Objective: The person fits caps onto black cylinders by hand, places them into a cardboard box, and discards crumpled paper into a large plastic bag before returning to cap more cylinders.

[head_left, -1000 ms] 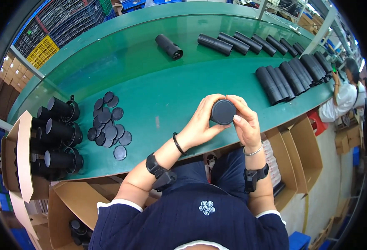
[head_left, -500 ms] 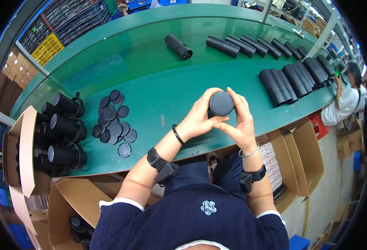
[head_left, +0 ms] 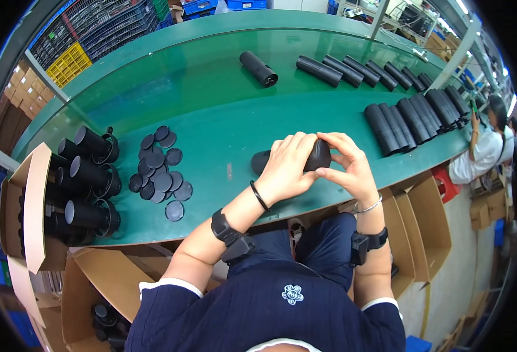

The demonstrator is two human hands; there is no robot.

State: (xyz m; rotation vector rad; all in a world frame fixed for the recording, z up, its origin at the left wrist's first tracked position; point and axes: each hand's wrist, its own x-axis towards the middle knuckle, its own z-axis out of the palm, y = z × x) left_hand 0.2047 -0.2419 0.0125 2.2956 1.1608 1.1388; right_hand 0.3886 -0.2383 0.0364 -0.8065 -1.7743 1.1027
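black plastic is what i have in hand: a black tube lying on its side on the green table, close to the near edge. my left hand is wrapped over the middle of it, fingers curled down across the top, so only the far-left end of the tube shows past my knuckles. my right hand is closed on the right end, thumb and fingertips pinching around the round end cap. both hands are clamped on the tube, and they touch each other above it.

to the left of my grip, well apart, a loose scatter of flat black discs lies on the table. further left again, a cluster of open black tubes rests with their mouths toward me, beside a cardboard box that hangs at the table's left end.

beyond my grip, across the table, a single black tube lies alone at an angle. to the right of it a row of tubes runs along the far edge. right of my right hand, a tight batch of finished tubes lies side by side. past that batch, another person in a white top stands at the table's end.
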